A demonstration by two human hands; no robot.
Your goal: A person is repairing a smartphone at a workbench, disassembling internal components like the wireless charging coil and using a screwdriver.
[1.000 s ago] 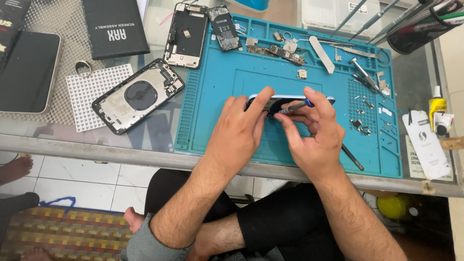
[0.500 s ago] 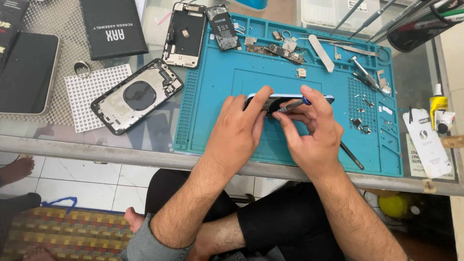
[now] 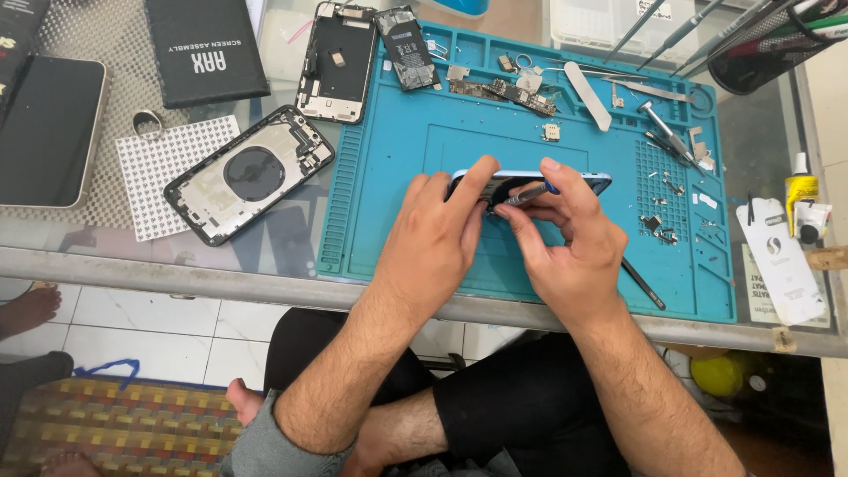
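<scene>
A phone housing with a pale blue frame (image 3: 583,179) lies across the middle of a blue repair mat (image 3: 389,185). My left hand (image 3: 437,234) grips its left end, fingers over the edge. My right hand (image 3: 565,234) holds a small screwdriver (image 3: 528,194) with a blue collar, tip pointing left into the housing. Both hands hide most of the housing's inside.
On the glass table are an opened dark phone back (image 3: 249,172) on a white patterned pad (image 3: 163,163), a second stripped frame (image 3: 336,62), a battery (image 3: 408,49), a black box (image 3: 205,49), a tablet (image 3: 44,132), small parts and tweezers (image 3: 667,132), a glue bottle (image 3: 799,190).
</scene>
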